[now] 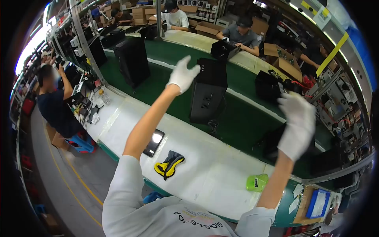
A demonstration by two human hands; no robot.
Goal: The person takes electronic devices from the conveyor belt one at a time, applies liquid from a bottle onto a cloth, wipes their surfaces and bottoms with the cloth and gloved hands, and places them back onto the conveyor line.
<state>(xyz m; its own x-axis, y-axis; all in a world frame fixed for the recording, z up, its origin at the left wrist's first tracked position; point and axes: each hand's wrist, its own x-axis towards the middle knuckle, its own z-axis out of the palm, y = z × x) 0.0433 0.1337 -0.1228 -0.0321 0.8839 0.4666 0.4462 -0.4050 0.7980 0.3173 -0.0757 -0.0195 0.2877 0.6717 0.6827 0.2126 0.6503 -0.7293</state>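
Note:
My left hand (182, 76), in a white glove, is raised with thumb and fingers apart and nothing between them. Its fingertips are close to the top left edge of a black computer case (209, 89) standing on the green conveyor belt; whether they touch it I cannot tell. A dark cable (213, 125) lies at the foot of that case. On the right, my gloved right hand (298, 124) is up over the belt, smeared by motion, so its fingers are unclear. Behind it is a dark case (272, 140), partly hidden.
On the white worktop (213, 173) lie a phone-like black device (154, 143), a yellow and grey cloth item (169, 164) and a green container (256, 183). Another black case (132, 61) stands on the belt (166, 98). Co-workers sit across it; one person (59, 102) is at left.

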